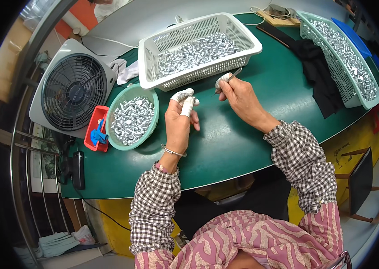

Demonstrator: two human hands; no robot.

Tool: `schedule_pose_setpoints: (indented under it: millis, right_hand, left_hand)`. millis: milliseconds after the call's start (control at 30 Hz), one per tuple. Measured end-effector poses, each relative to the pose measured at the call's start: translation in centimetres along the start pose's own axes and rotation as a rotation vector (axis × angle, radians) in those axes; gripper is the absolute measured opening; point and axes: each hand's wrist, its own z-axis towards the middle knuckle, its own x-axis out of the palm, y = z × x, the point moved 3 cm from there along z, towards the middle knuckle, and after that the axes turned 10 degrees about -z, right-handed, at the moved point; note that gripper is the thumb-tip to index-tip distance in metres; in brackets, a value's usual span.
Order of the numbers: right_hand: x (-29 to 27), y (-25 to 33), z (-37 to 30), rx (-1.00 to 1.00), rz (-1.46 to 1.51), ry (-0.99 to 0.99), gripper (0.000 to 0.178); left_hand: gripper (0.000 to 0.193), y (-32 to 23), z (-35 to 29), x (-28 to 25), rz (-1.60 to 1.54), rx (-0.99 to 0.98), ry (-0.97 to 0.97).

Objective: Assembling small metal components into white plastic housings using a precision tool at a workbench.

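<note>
My left hand [180, 114], its thumb and forefinger wrapped in white, is closed in a pinch above the green table. Whatever sits between those fingertips is too small to make out. In my right hand [239, 95] is a thin metal tool [235, 74] with a slightly curved end; white wrapping covers a finger there too. The two hands are apart. Just left of my left hand stands a round pale-green basket [155, 117] of small silvery metal parts [133, 119]. Beyond both hands is a large white basket [147, 67] with more such parts [198, 53].
At the left, a grey fan [75, 89] stands beside a red tray [92, 130] holding a blue item [99, 134]. A long pale-green basket [333, 74] of metal parts is at the right, near black cloth [310, 62]. A chair [359, 181] stands off the table's right side.
</note>
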Motion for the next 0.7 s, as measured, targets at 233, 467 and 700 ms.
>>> schedule_pose_setpoints:
  millis: [233, 467, 700]
  right_hand:
    - [-0.3, -0.3, 0.2, -0.051, -0.088, -0.001, 0.022]
    - [0.1, -0.5, 0.3, -0.085, -0.092, -0.029, 0.021]
    - [0.7, -1.7, 0.3, -0.107, -0.129, -0.018, 0.020]
  left_hand:
    - [0.015, -0.3, -0.6, 0.4, 1.188, 0.698, 0.145]
    - [0.015, -0.3, -1.0, 0.5, 1.219, 0.646, 0.163]
    - [0.014, 0.6, -0.6, 0.4, 1.372, 0.452, 0.125]
